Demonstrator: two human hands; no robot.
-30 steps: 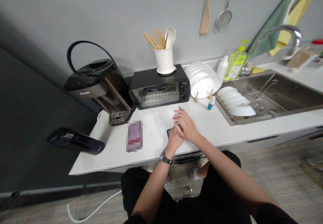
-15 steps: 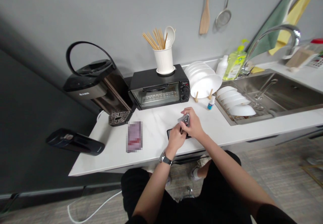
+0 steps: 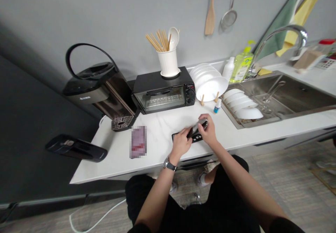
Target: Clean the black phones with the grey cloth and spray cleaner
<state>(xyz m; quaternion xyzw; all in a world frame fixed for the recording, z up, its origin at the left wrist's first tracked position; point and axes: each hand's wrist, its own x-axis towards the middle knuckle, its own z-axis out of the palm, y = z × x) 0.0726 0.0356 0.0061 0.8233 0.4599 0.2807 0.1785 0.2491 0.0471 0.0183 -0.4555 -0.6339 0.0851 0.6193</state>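
Observation:
My right hand (image 3: 209, 131) is closed around the upper end of a narrow dark-and-grey item (image 3: 195, 128); its exact kind is hard to make out. At the item's lower, dark end are the bent fingers of my left hand (image 3: 181, 143), which has a watch (image 3: 170, 164) at the wrist. Beneath both hands, a flat black object (image 3: 197, 138) with pale round spots lies on the white counter, partly covered by the left hand. Beyond the right hand stands a small blue-and-white bottle (image 3: 217, 106).
A pixelated purple packet-like thing (image 3: 138, 142) lies to the left, near a dark flask (image 3: 76, 147) and a black drinks dispenser (image 3: 102, 89). Behind are a toaster oven (image 3: 164, 98) and racked plates (image 3: 210, 86). The sink (image 3: 296, 110) is at right, bowls at its left end.
My right hand has shifted slightly right and away from my left hand. More of the held item and the spotted black object shows between them.

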